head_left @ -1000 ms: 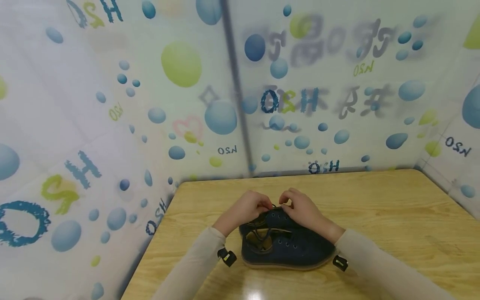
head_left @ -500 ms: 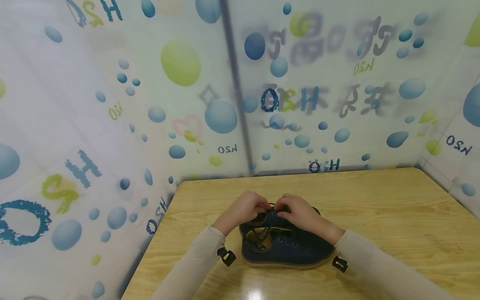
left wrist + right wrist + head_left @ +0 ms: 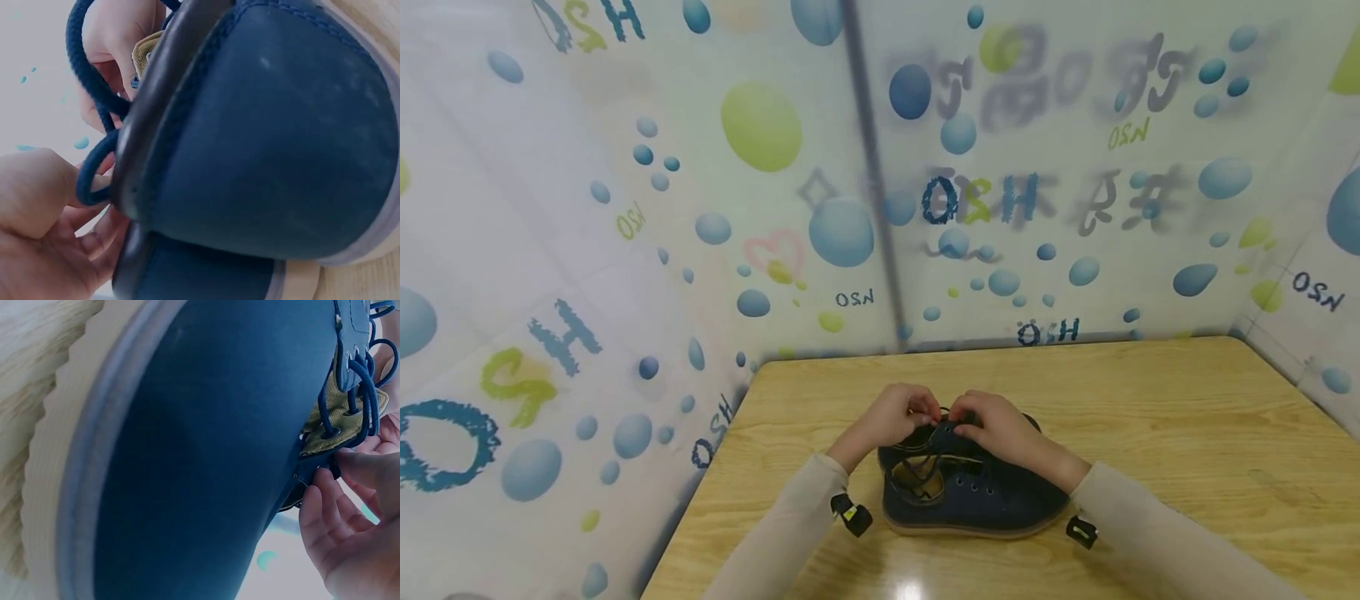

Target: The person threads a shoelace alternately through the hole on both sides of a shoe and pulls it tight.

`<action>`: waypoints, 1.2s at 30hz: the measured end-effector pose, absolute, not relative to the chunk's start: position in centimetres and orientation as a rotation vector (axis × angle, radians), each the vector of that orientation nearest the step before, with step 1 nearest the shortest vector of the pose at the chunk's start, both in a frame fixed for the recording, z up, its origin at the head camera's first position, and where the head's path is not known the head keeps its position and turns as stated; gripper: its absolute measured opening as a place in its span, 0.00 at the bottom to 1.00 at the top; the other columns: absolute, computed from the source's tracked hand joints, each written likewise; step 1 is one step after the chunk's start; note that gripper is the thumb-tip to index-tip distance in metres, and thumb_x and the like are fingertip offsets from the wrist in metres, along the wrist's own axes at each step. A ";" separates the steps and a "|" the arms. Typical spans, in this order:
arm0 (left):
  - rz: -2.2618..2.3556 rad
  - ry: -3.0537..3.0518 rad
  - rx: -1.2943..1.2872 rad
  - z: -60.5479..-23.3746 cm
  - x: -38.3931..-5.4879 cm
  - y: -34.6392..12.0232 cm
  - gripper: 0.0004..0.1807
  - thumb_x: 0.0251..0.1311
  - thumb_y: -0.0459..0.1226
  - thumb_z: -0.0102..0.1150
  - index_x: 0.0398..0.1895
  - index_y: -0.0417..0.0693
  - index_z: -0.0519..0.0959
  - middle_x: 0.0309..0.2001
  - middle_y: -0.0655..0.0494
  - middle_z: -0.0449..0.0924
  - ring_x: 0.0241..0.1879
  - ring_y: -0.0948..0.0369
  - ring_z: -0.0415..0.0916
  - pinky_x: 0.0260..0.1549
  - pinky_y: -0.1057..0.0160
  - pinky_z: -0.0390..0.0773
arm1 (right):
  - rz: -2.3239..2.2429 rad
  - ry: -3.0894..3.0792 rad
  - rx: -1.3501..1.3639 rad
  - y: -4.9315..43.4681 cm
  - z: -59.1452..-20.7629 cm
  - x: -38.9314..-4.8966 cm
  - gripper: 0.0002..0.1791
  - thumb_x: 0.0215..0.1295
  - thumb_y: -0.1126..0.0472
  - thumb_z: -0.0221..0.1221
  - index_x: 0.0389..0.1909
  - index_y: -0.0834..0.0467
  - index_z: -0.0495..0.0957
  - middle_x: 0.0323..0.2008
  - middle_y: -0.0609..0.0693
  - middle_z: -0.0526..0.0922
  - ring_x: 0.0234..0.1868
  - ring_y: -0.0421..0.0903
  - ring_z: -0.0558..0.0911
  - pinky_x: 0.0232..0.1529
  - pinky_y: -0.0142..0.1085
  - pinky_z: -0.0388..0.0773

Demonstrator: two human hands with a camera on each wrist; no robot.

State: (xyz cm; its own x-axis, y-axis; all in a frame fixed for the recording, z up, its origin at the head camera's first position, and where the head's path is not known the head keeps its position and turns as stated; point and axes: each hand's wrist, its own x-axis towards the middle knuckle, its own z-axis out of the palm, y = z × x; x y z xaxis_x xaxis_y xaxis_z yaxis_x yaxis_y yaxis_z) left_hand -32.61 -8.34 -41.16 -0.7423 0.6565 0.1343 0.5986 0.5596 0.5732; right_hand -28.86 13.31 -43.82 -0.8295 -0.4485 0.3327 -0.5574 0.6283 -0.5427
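Note:
Two navy lace-up shoes with pale soles lie side by side: the near shoe (image 3: 1000, 508) and the far shoe (image 3: 947, 439), which the hands partly cover. My left hand (image 3: 895, 415) is at the far shoe's opening, its fingertips pinching a dark shoelace whose small loop shows above. With thumb and forefinger, my right hand (image 3: 1000, 429) pinches the edge of that shoe's eyelet flap. In the right wrist view, blue laces (image 3: 365, 384) run through the near shoe's eyelets over a tan tongue (image 3: 331, 422). Lace loops (image 3: 84, 59) stand above the heel in the left wrist view.
The shoes are on a light wooden table (image 3: 1187, 417). Behind and at both sides hang white curtains (image 3: 1075, 125) printed with blue and green drops. A small black wrist camera (image 3: 852, 515) is strapped to each sleeved forearm.
My right hand has moved left and down from above the far shoe, closing its fingers on the flap beside my left hand. The left hand and both shoes have barely shifted.

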 end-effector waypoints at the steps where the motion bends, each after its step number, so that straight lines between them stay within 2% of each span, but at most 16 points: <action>1: 0.942 2.677 1.080 -41.2 -32.6 -8.4 0.10 0.64 0.27 0.59 0.41 0.48 0.85 0.38 0.53 0.89 0.38 0.61 0.86 0.36 0.71 0.81 | 0.984 -2.681 0.835 13.3 -43.8 -28.8 0.06 0.63 0.60 0.65 0.40 0.50 0.81 0.39 0.45 0.83 0.26 0.31 0.71 0.31 0.28 0.72; 5: 0.917 2.647 1.050 -41.3 -32.5 -8.4 0.11 0.65 0.29 0.59 0.46 0.46 0.86 0.42 0.51 0.89 0.41 0.59 0.87 0.38 0.70 0.82 | 1.001 -2.675 0.844 13.4 -43.7 -28.7 0.06 0.64 0.61 0.65 0.40 0.50 0.81 0.39 0.46 0.83 0.25 0.31 0.71 0.30 0.28 0.72; 16: 0.772 2.751 1.124 -41.8 -32.1 -7.8 0.08 0.62 0.28 0.62 0.39 0.46 0.89 0.37 0.54 0.90 0.39 0.59 0.86 0.38 0.71 0.81 | 1.084 -2.657 0.867 13.5 -43.8 -28.5 0.05 0.65 0.62 0.63 0.41 0.51 0.81 0.40 0.47 0.83 0.27 0.31 0.73 0.31 0.29 0.74; 21: 0.828 2.743 1.158 -41.8 -32.0 -7.7 0.08 0.62 0.28 0.63 0.38 0.46 0.89 0.36 0.54 0.90 0.38 0.59 0.86 0.38 0.70 0.82 | 1.105 -2.651 0.861 13.5 -43.7 -28.5 0.05 0.65 0.62 0.63 0.41 0.51 0.81 0.40 0.47 0.83 0.26 0.32 0.73 0.31 0.29 0.74; 25: 0.924 2.655 1.129 -42.0 -32.0 -7.8 0.11 0.65 0.28 0.58 0.45 0.43 0.86 0.42 0.49 0.89 0.43 0.57 0.87 0.42 0.68 0.82 | 1.119 -2.679 0.833 13.3 -43.6 -28.5 0.04 0.66 0.62 0.63 0.40 0.52 0.79 0.38 0.48 0.83 0.24 0.34 0.73 0.29 0.29 0.73; 29: 1.036 2.544 1.048 -41.9 -31.7 -7.9 0.12 0.70 0.31 0.53 0.53 0.45 0.80 0.50 0.47 0.85 0.49 0.56 0.85 0.45 0.68 0.81 | 1.121 -2.698 0.802 13.3 -43.7 -28.5 0.06 0.66 0.61 0.63 0.40 0.53 0.76 0.36 0.48 0.82 0.22 0.34 0.73 0.26 0.29 0.72; 32: 1.020 2.540 1.077 -41.7 -31.5 -7.6 0.10 0.68 0.33 0.57 0.50 0.47 0.80 0.46 0.50 0.86 0.43 0.60 0.85 0.40 0.70 0.80 | 1.126 -2.695 0.793 13.4 -43.7 -28.5 0.07 0.66 0.63 0.63 0.39 0.54 0.74 0.35 0.49 0.82 0.23 0.34 0.73 0.26 0.29 0.72; 36: 0.872 2.700 1.168 -41.8 -31.2 -6.8 0.04 0.63 0.36 0.64 0.39 0.49 0.85 0.37 0.56 0.88 0.34 0.68 0.83 0.36 0.74 0.79 | 1.142 -2.687 0.802 13.4 -43.9 -28.6 0.07 0.66 0.64 0.63 0.41 0.53 0.75 0.36 0.48 0.83 0.24 0.35 0.75 0.27 0.29 0.73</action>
